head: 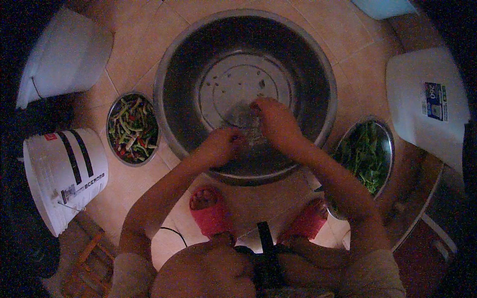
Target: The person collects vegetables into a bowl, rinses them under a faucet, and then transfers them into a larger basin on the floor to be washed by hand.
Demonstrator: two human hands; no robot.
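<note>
A large, round metal basin (pixel 248 16) stands on the floor before me, with a few small dark scraps (pixel 261 84) scattered on its pale bottom. My left hand (pixel 225 145) is over the basin's near left part, its fingers curled inward. To its right and a little farther out, my right hand (pixel 277 119) is bent with fingertips together near the middle. Between the hands shows a blurred, pale, see-through patch (pixel 253 130); whether it is a thing being held or a reflection is unclear. Dim light hides what the fingertips grip.
Left of the basin sits a metal bowl (pixel 108 128) of cut green and red vegetables; at right, another metal bowl (pixel 390 149) holds green leaves. White buckets (pixel 67 175) (pixel 70 56) stand at left, a white container (pixel 410 89) with a label at right. My sandalled feet (pixel 208 212) are close to the basin.
</note>
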